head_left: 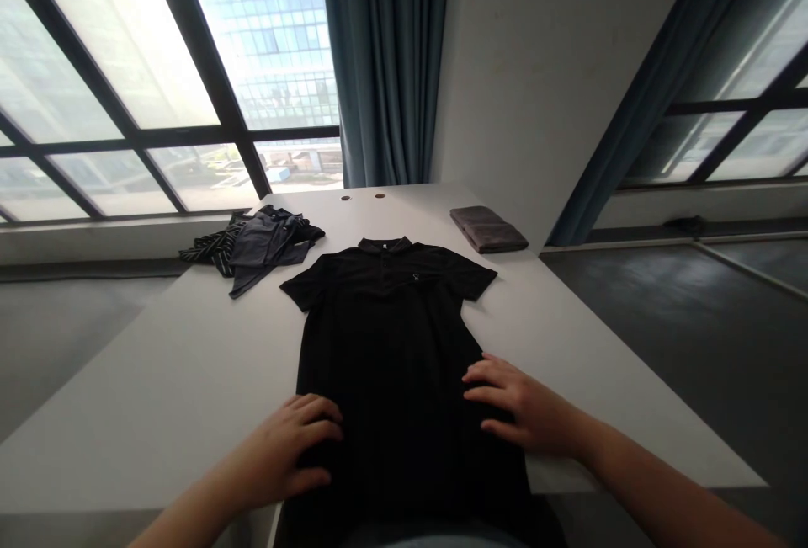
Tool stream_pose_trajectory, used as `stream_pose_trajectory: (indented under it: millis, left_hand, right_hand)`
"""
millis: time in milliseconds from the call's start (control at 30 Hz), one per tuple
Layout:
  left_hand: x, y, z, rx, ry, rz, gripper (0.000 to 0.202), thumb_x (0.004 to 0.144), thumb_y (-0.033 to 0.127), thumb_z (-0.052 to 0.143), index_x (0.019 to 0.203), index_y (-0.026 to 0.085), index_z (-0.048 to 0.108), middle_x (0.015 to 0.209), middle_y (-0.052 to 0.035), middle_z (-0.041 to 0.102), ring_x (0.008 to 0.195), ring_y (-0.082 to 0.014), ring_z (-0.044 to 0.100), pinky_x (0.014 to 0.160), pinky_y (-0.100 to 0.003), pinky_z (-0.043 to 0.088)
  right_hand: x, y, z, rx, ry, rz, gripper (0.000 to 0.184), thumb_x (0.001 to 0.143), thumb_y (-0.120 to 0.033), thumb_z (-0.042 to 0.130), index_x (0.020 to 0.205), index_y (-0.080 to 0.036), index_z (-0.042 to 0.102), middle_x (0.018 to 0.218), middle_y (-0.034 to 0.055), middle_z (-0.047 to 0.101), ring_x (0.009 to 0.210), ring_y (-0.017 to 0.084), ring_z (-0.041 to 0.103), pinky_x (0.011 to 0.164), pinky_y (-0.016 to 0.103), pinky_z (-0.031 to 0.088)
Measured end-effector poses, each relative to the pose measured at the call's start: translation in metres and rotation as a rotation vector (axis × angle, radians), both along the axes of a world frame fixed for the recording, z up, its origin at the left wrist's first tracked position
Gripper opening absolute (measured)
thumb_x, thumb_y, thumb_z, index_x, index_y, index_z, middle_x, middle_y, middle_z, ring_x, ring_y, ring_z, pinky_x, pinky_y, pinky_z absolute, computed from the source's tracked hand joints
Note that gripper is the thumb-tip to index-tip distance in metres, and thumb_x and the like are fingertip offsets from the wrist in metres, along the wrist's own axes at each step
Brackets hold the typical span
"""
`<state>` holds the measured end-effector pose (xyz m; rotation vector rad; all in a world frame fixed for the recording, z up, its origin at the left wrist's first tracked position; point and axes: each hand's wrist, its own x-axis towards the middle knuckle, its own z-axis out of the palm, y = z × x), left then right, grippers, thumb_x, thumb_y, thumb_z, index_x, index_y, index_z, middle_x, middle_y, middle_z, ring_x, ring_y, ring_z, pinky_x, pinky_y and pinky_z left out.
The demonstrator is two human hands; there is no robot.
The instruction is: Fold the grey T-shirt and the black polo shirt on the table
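Black polo shirt (391, 363) lying flat on white table (189, 380), long axis running away from person, collar far, hem toward body and out of view. Left hand (284, 447) and right hand (523, 409) resting open on opposite sides of torso, fingers pointing inward, about equally near; probably no pinch, dark fabric hard to read. Crumpled dark garment (268, 249) and folded grey cloth (488, 229) sitting beyond, well apart from hands.
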<state>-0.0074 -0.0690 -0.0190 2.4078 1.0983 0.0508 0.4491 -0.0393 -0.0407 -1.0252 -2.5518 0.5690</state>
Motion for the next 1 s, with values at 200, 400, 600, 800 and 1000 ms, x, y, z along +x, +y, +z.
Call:
stream_pose_trajectory:
  millis: [200,400,600,800,1000]
  left_hand:
    - [-0.016,-0.048,-0.003,0.11,0.121,0.037,0.044,0.073,0.026,0.086,0.113,0.032,0.07,0.132,-0.0048,0.064,0.118,-0.0295,0.063,0.108,-0.047,0.045]
    - [-0.019,-0.059,-0.02,0.251,0.082,0.042,0.014,0.095,0.014,0.058,0.092,0.025,0.067,0.107,-0.0026,0.071,0.094,-0.0194,0.067,0.09,-0.035,0.05]
    - [-0.042,-0.058,-0.012,0.282,-0.157,0.106,0.017,0.101,0.023,0.053,0.09,0.023,0.066,0.102,-0.0045,0.073,0.093,-0.0179,0.07,0.086,-0.029,0.054]
    - [-0.066,-0.061,0.004,0.229,-0.214,0.15,0.019,0.1,0.028,0.054,0.088,0.023,0.067,0.106,-0.0065,0.074,0.097,-0.0188,0.071,0.086,-0.026,0.056]
    - [-0.064,-0.067,-0.005,0.136,-0.058,0.132,0.017,0.096,0.024,0.055,0.086,0.023,0.069,0.105,-0.006,0.074,0.096,-0.02,0.07,0.087,-0.029,0.053]
  right_hand:
    - [0.007,-0.063,-0.015,-0.029,-0.08,0.03,0.067,0.077,-0.034,0.086,0.141,-0.024,0.067,0.145,0.0152,0.06,0.137,0.035,0.057,0.127,0.061,0.033]
    - [0.001,-0.083,-0.025,0.177,0.0,-0.009,0.023,0.09,-0.013,0.066,0.111,-0.019,0.072,0.114,0.0097,0.07,0.108,0.022,0.069,0.118,0.05,0.048]
    - [0.006,-0.092,-0.009,0.373,0.149,-0.078,0.021,0.098,-0.012,0.054,0.11,-0.021,0.07,0.103,0.008,0.072,0.096,0.018,0.069,0.085,0.03,0.058]
    - [0.02,-0.103,0.011,0.355,0.158,-0.1,0.02,0.096,-0.012,0.054,0.107,-0.021,0.069,0.101,0.0078,0.072,0.094,0.017,0.069,0.084,0.028,0.057]
    - [0.021,-0.116,0.005,0.185,-0.072,-0.042,0.024,0.089,-0.008,0.052,0.097,-0.02,0.071,0.097,0.0085,0.069,0.09,0.019,0.065,0.082,0.031,0.052]
